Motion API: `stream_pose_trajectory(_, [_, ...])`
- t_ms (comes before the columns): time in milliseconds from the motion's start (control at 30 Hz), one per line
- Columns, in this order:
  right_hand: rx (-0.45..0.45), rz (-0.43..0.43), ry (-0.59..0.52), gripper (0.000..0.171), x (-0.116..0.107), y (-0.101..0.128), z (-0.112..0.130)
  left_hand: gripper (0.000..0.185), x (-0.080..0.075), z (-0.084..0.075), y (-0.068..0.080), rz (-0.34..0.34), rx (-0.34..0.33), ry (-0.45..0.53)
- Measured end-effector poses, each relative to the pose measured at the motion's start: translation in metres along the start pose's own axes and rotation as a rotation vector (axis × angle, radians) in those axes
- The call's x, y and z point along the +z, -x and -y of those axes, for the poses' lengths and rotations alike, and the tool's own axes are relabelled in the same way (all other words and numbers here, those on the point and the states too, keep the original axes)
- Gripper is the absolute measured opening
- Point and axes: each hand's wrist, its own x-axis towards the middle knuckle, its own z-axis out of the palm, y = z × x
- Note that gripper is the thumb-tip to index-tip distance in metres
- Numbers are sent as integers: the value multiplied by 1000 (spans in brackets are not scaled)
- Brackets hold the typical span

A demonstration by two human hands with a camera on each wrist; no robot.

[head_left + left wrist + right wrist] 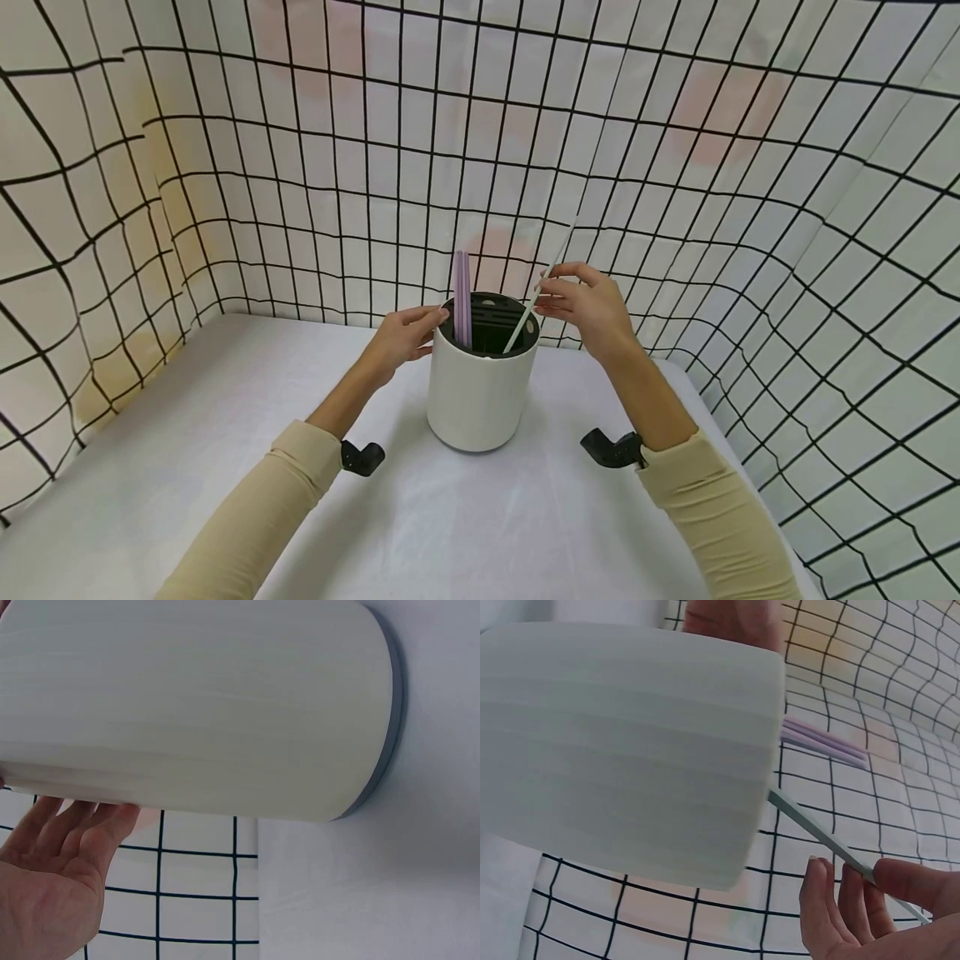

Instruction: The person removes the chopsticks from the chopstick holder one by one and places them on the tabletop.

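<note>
A white cylindrical utensil holder (pixel 480 400) stands upright on the table, its black insert divided by slats. Several lilac chopsticks (pixel 462 300) lean in its left side. My left hand (pixel 405 337) touches the holder's left side near the rim, fingers extended along the wall in the left wrist view, palm apart from it. With thumb and fingers, my right hand (pixel 588 308) pinches a pale green chopstick (pixel 817 829) above the right rim. That chopstick slants up to the right, its lower end inside the holder; the insert's bottom is hidden.
A white cloth covers the table (pixel 480 533). Black wire grid (pixel 337 183) rises behind and along both sides, with pale fabric beyond it. Black wrist mounts (pixel 611 448) stick out from both beige sleeves (pixel 255 517).
</note>
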Motion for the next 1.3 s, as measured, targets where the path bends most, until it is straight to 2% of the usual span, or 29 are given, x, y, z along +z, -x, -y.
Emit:
stream_pose_trajectory(467, [-61, -65, -123, 30, -20, 8, 49, 55, 0, -1, 1, 0, -3, -5])
stream_pose_trajectory(700, [-101, -106, -104, 31, -34, 14, 65, 54, 0, -1, 1, -1, -6, 2])
stream_pose_trajectory(933, [-55, -113, -24, 37, -53, 15, 54, 56, 0, 0, 1, 1, -4, 5])
stream_pose_trajectory(1133, [-17, -83, 96, 48, -69, 16, 31, 55, 0, 0, 1, 1, -6, 7])
stream_pose_trajectory(1300, [14, -61, 151, 50, -83, 16, 9, 54, 1, -1, 1, 0, -2, 8])
